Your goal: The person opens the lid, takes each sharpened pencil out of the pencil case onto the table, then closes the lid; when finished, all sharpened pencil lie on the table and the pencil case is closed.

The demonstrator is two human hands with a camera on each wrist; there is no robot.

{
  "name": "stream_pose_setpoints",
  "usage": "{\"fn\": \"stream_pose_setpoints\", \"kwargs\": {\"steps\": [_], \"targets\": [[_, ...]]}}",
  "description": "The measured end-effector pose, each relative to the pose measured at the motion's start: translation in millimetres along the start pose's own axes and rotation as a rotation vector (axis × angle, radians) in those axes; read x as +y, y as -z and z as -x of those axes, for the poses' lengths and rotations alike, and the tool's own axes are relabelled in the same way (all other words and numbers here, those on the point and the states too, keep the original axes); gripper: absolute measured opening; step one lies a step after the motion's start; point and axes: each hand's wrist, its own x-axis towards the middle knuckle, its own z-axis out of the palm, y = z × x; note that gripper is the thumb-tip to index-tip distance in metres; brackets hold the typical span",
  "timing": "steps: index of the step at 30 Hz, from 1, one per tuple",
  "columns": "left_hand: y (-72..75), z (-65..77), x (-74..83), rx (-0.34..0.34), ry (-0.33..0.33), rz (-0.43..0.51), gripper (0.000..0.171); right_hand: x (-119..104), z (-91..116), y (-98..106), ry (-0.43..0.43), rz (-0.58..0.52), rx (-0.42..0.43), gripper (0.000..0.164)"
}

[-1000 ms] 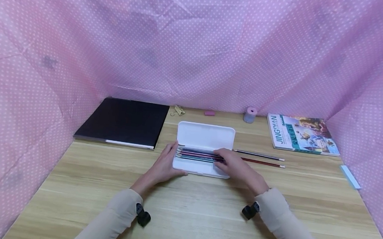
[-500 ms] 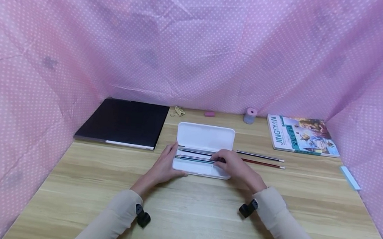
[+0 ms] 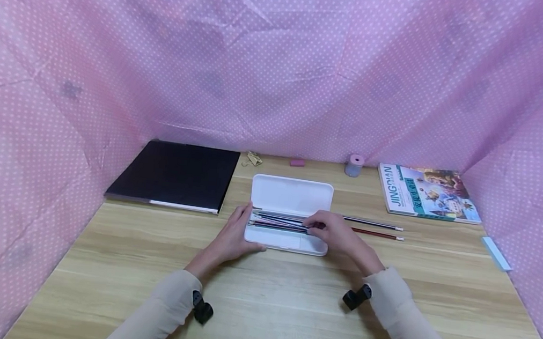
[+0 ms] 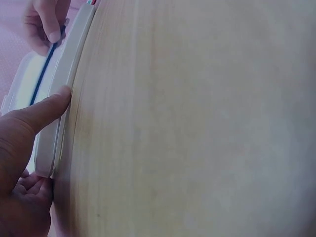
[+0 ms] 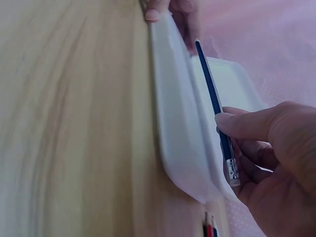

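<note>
Steadying the white pencil case (image 3: pixel 271 238) on the wooden table (image 3: pixel 269 304), my left hand (image 3: pixel 232 237) grips its left end, seen from my head. Its lid (image 3: pixel 292 194) stands raised at the back. Behind and around lie a flat black folder (image 3: pixel 179 175), a gold wire-handled clip (image 3: pixel 253 159), a small pink block (image 3: pixel 297 162), a pink-topped cylinder (image 3: pixel 353 167), a glossy book (image 3: pixel 431 191) and a light blue strip (image 3: pixel 497 254); creased, dotted pink cloth (image 3: pixel 280 73) hangs beyond. My right hand (image 3: pixel 337 235) covers part of the case's right side, hiding the ends of the slim pencils (image 3: pixel 277 215) inside. A dark loose pencil (image 3: pixel 372 222) and a reddish-brown one (image 3: pixel 377 233) lie on the table past it, just where they were. Half a second ago the pencils I could see inside lay nearly parallel in two groups; now one slants across the gap.

From my left wrist, my thumb lies against the case's smooth, rounded front wall and my fingers curl round its end. Farther up, my other hand pinches a dark blue pencil (image 4: pixel 44 71).

From my right wrist, thumb and fingers grasp that pencil near its silver metal collar and pale, blunt end, over the case. I cannot tell whether its far tip touches anything. Red and dark pencil ends show blurred below.
</note>
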Motion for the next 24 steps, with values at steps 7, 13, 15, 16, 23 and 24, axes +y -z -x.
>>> {"fn": "stream_pose_setpoints", "kwargs": {"steps": [7, 13, 15, 16, 23, 24], "targets": [[-0.3, 0.1, -0.9, 0.016, -0.011, 0.005, 0.117, 6.0, 22.2, 20.8, -0.033, -0.002, 0.074, 0.022], [0.4, 0.2, 0.1, 0.015, -0.019, 0.01, 0.118, 24.1, 47.3, 41.4, -0.048, 0.054, 0.121, 0.02], [0.5, 0.2, 0.2, 0.015, -0.018, 0.009, 0.118, 31.3, 56.8, 49.0, -0.058, 0.08, 0.137, 0.02], [0.5, 0.2, 0.2, 0.016, -0.019, 0.008, 0.117, 35.1, 61.9, 52.8, -0.065, 0.094, 0.144, 0.02], [0.2, 1.3, 0.3, 0.019, -0.019, 0.011, 0.117, 63.3, 98.5, 72.0, -0.074, 0.196, 0.204, 0.021], [0.2, 1.4, 0.3, 0.019, -0.019, 0.011, 0.117, 67.1, 103.3, 73.2, -0.078, 0.216, 0.214, 0.021]]}}
